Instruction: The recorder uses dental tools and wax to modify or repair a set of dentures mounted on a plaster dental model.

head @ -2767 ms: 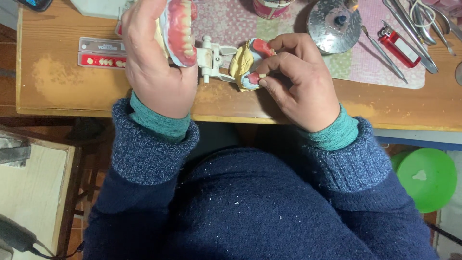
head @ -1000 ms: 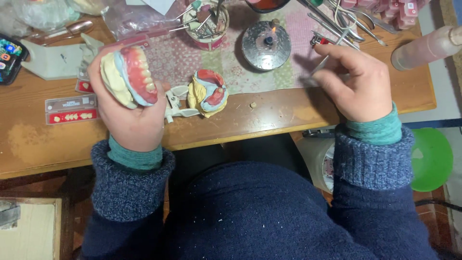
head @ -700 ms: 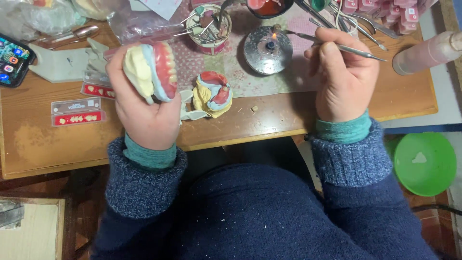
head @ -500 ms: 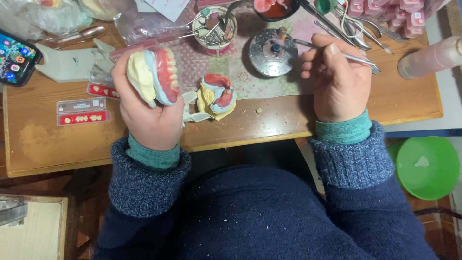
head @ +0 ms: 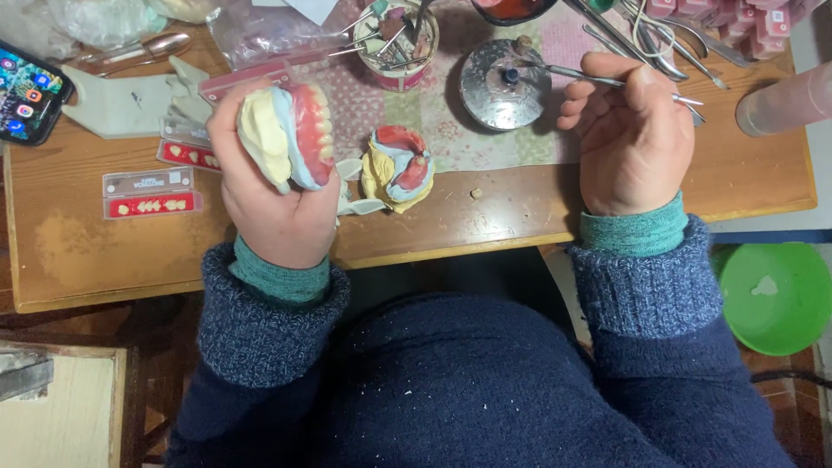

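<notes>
My left hand (head: 269, 204) grips a denture model (head: 290, 134): a cream plaster cast with pink wax gums and a row of teeth, tipped on its side above the wooden table (head: 537, 204). Its hinged lower half (head: 397, 166), also plaster and pink wax, rests on the table just right of that hand. My right hand (head: 633, 134) holds a thin metal instrument (head: 572, 74), whose tip reaches to the burner's small flame on a round metal lid (head: 503, 74).
A cup of tools (head: 400, 35) stands at the back. Tooth cards (head: 149, 192) and a phone (head: 24, 91) lie at the left. More metal tools (head: 659, 35) and a pink bottle (head: 780, 100) are at the right. A green bowl (head: 776, 295) sits below the table edge.
My right hand left the lower model, picked up the metal instrument from the back right, and brought its tip to the round lid. My left hand keeps hold of the upper model.
</notes>
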